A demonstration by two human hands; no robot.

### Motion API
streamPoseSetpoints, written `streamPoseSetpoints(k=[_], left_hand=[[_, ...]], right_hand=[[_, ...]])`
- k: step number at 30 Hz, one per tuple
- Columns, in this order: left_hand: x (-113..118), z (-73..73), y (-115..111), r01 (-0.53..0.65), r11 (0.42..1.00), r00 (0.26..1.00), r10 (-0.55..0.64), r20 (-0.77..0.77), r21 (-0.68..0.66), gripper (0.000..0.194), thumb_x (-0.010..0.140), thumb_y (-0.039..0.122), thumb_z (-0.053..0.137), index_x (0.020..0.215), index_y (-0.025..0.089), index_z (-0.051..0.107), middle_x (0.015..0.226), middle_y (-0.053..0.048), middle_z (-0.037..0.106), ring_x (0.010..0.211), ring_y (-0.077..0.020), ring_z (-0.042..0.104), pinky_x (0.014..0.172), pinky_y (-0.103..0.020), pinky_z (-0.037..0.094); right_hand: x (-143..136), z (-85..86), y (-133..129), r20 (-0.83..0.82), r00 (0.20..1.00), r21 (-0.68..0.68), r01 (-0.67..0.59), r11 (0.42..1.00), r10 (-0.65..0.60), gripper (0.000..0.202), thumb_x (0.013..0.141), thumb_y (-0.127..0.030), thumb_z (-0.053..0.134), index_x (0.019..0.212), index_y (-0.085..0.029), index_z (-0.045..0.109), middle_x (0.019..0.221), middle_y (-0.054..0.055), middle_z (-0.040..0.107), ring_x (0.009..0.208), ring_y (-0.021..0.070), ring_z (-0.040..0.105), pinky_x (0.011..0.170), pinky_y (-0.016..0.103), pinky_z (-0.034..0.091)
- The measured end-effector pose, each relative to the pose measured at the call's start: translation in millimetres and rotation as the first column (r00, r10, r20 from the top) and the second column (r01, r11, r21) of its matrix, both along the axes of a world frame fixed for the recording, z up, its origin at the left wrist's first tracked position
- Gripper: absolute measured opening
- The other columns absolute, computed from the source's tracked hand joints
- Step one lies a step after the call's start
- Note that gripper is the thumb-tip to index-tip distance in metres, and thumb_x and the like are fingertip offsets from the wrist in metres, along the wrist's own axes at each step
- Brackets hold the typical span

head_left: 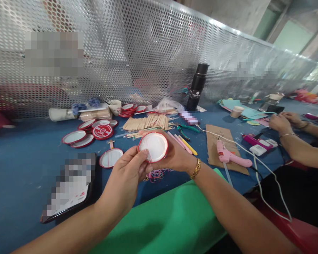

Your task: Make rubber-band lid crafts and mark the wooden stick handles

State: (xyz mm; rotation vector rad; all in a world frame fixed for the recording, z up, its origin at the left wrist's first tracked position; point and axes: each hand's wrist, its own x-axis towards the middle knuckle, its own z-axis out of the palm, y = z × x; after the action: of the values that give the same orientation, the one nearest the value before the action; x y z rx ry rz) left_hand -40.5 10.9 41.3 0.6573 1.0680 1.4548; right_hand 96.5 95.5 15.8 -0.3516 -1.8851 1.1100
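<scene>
A red-rimmed jar lid (155, 148) is held up over the table with its white inside facing me. My left hand (131, 164) pinches its lower left edge between thumb and fingers. A thin reddish thread runs over the lid near that thumb. My right hand (176, 153) wraps the lid from behind and the right, its fingertips mostly hidden. Just left of my hands lies another jar lid (111, 158) with a wooden stick at its top and a thread across it. Below the held lid is a tangle of coloured threads (157, 175).
Beyond my hands are several jar lids (102, 131), wooden sticks (147, 122), pens (187, 144), pliers (184, 132) and a black bottle (197, 88). A pink glue gun (231, 155) rests on cardboard, its cord trailing right. A phone (71, 190) lies left. Another person's hands (283, 123) work at right.
</scene>
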Motion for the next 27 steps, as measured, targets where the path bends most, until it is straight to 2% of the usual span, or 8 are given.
streamPoseSetpoints(k=[3, 6, 12, 17, 19, 21, 24, 27], left_hand=[[-1.1, -1.7, 0.4, 0.006, 1.0, 1.0, -0.006, -0.012, 0.013, 0.032, 0.066, 0.028, 0.084, 0.065, 0.019, 0.054, 0.043, 0.011, 0.043, 0.041, -0.0035, 0.036, 0.041, -0.012, 0.036], [-3.3, -2.6, 1.9, 0.009, 0.998, 0.999, -0.006, -0.044, 0.057, 0.029, 0.071, 0.029, 0.081, 0.067, 0.019, 0.054, 0.044, 0.011, 0.041, 0.041, -0.0035, 0.033, 0.04, -0.013, 0.031], [-12.3, 0.3, 9.9, 0.007, 0.994, 0.995, 0.004, -0.102, 0.107, 0.021, 0.081, 0.026, 0.071, 0.071, 0.021, 0.053, 0.046, 0.011, 0.037, 0.041, -0.0052, 0.026, 0.04, -0.016, 0.024], [-17.7, -2.6, 17.3, -0.015, 0.985, 0.971, 0.056, -0.231, 0.175, 0.018, 0.086, 0.025, 0.065, 0.073, 0.02, 0.054, 0.05, 0.01, 0.039, 0.044, -0.0065, 0.029, 0.042, -0.019, 0.023], [-19.0, -3.6, 18.9, -0.024, 0.978, 0.948, 0.088, -0.304, 0.207, 0.015, 0.087, 0.026, 0.064, 0.076, 0.019, 0.057, 0.052, 0.009, 0.04, 0.046, -0.0071, 0.029, 0.044, -0.02, 0.024], [-20.7, -4.3, 19.4, -0.004, 0.974, 0.912, 0.097, -0.399, 0.229, 0.014, 0.086, 0.029, 0.064, 0.078, 0.019, 0.059, 0.054, 0.009, 0.04, 0.048, -0.0079, 0.03, 0.045, -0.021, 0.024], [-23.5, -5.2, 19.1, 0.075, 0.97, 0.835, 0.065, -0.547, 0.229, 0.018, 0.086, 0.033, 0.064, 0.075, 0.019, 0.059, 0.055, 0.007, 0.042, 0.051, -0.0094, 0.033, 0.046, -0.023, 0.025], [-25.3, -5.9, 19.1, 0.108, 0.968, 0.762, 0.066, -0.644, 0.227, 0.021, 0.085, 0.036, 0.063, 0.072, 0.02, 0.058, 0.057, 0.006, 0.044, 0.053, -0.011, 0.036, 0.049, -0.025, 0.029]], right_hand=[[-1.1, -3.4, 0.9, -0.035, 0.999, -0.035, -0.024, 0.999, 0.023, 0.075, 0.061, -0.032, 0.095, 0.125, -0.026, 0.057, 0.129, 0.006, 0.067, 0.119, 0.0236, 0.063, 0.107, 0.041, 0.051], [-4.0, -7.2, 3.2, -0.068, 0.995, -0.138, -0.081, 0.987, 0.072, 0.073, 0.063, -0.029, 0.093, 0.126, -0.027, 0.056, 0.126, 0.005, 0.068, 0.115, 0.0226, 0.065, 0.102, 0.04, 0.056], [-8.7, -5.5, 5.7, -0.093, 0.978, -0.278, -0.203, 0.939, 0.184, 0.062, 0.067, -0.035, 0.089, 0.122, -0.027, 0.06, 0.128, 0.005, 0.069, 0.116, 0.0223, 0.065, 0.102, 0.041, 0.056], [-4.1, -2.1, 6.0, -0.114, 0.991, -0.368, -0.11, 0.923, 0.073, 0.036, 0.075, -0.038, 0.083, 0.102, -0.025, 0.065, 0.107, 0.002, 0.073, 0.102, 0.0184, 0.068, 0.097, 0.037, 0.057], [-2.3, -1.2, 6.5, -0.134, 0.99, -0.446, -0.09, 0.89, 0.033, 0.029, 0.079, -0.043, 0.078, 0.096, -0.024, 0.065, 0.095, 0.001, 0.072, 0.086, 0.0153, 0.068, 0.083, 0.032, 0.06], [-0.9, 0.5, 6.3, -0.156, 0.987, -0.501, -0.059, 0.863, -0.023, 0.029, 0.086, -0.051, 0.069, 0.091, -0.023, 0.063, 0.079, -0.001, 0.067, 0.068, 0.0119, 0.064, 0.065, 0.026, 0.057], [1.8, 5.2, 4.5, -0.116, 0.985, -0.424, 0.064, 0.904, -0.124, 0.039, 0.092, -0.058, 0.057, 0.078, -0.021, 0.058, 0.06, -0.005, 0.053, 0.05, 0.0083, 0.051, 0.048, 0.021, 0.044], [5.9, 10.0, 1.8, -0.023, 0.981, -0.227, 0.181, 0.957, -0.191, 0.035, 0.097, -0.052, 0.053, 0.082, -0.021, 0.061, 0.057, -0.006, 0.05, 0.048, 0.0081, 0.046, 0.046, 0.021, 0.039]])
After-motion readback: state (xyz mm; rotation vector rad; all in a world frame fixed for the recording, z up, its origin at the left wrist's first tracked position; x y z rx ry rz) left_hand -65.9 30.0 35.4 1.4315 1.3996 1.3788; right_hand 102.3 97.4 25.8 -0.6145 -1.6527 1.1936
